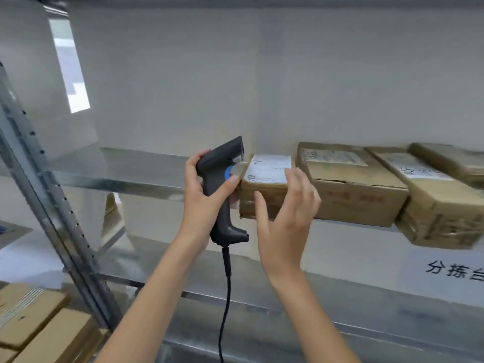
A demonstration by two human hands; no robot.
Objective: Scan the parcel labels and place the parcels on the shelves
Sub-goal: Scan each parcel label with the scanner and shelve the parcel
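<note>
The shelf (117, 179) runs left to right across the scene. Four parcels sit in a row on its right half. The left half is bare metal.

The parcel (264, 189) in work is the leftmost of the row. It rests on the shelf, touching the larger parcel to its right. Its label (269, 166) faces up. Its near face appears to overhang the shelf edge.

My left hand (199, 195) grips the scanner (222, 189) by the handle, fingers curled round it and thumb across the near side by the blue button. The scanner head points right, just beside the parcel's left top edge. The cable (226, 297) hangs down between my forearms.

My right hand (285, 218) is at the parcel's near face with fingers spread and straight. The thumb lies over the near face and the fingertips reach the near edge of the label. I cannot tell whether the hand touches the parcel.

Risks, as I judge them:
- The overhang could let the parcel tip off toward me if nudged.
- Fingertips over the label could block a scan.
- The hanging cable could snag on the lower shelf.
</note>
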